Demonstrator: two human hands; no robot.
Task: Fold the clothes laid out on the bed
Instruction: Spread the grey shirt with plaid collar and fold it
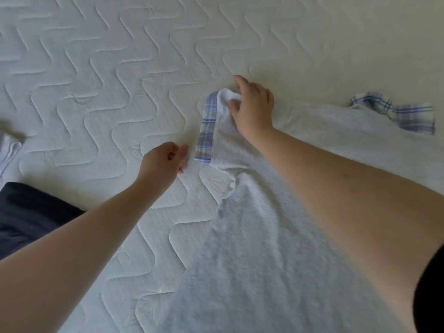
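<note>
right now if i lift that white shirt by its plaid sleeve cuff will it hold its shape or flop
Probably flop: the white shirt already drapes and creases on the mattress. Its plaid sleeve cuff bunches under the right hand, so it seems soft and light.

bare mattress (120,68) ahead, dark garment (31,212) left, shirt (264,260) right

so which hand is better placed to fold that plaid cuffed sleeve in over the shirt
The right hand: it already grips the top of the white sleeve with the plaid cuff. The left hand is beside the cuff's lower end, loosely curled, holding nothing.
</note>
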